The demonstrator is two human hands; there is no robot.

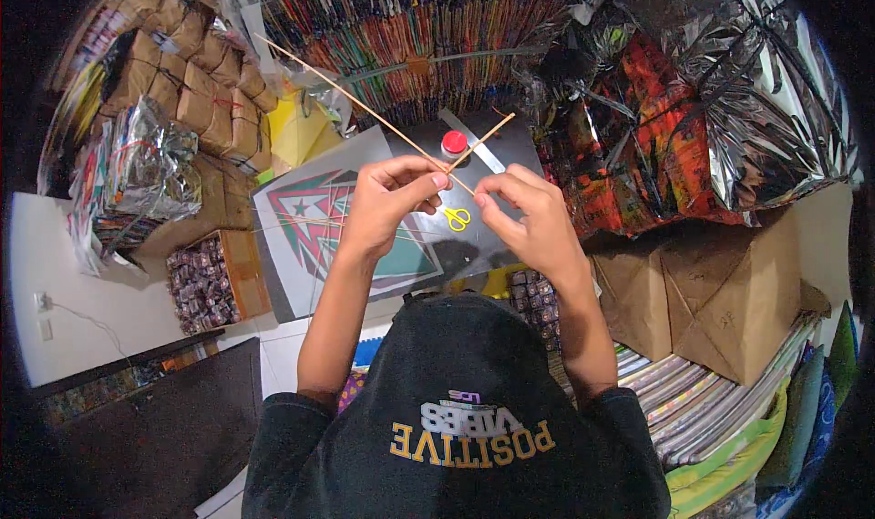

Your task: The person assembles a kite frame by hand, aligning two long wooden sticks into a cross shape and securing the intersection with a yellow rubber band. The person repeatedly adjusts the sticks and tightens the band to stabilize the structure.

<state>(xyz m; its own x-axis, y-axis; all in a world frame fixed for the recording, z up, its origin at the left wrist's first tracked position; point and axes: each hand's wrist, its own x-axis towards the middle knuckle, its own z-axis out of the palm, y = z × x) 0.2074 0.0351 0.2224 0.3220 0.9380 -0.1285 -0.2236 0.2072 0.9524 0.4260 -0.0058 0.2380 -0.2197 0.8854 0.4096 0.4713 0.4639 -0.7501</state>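
Note:
Two thin bamboo sticks cross in front of me, above a dark work board (510, 141). My left hand (394, 195) is closed, pinching them where they meet. The long stick (346, 93) slants up to the far left, and the shorter stick (488, 135) points to the upper right. My right hand (533, 214) is closed with its fingertips at the long stick's lower end; whether a thread is also there I cannot tell. Beneath the hands lie yellow-handled scissors (457, 218). A small red-capped container (454, 143) stands beside a metal ruler (488, 157).
A pale sheet with a green and red pattern (401, 253) lies to the left, with several thin sticks (314, 220) on it. Wrapped brown bundles (205, 100), stacked colourful sheets (410, 72), shiny plastic-wrapped packs (652, 127) and brown paper parcels (711, 291) surround the board.

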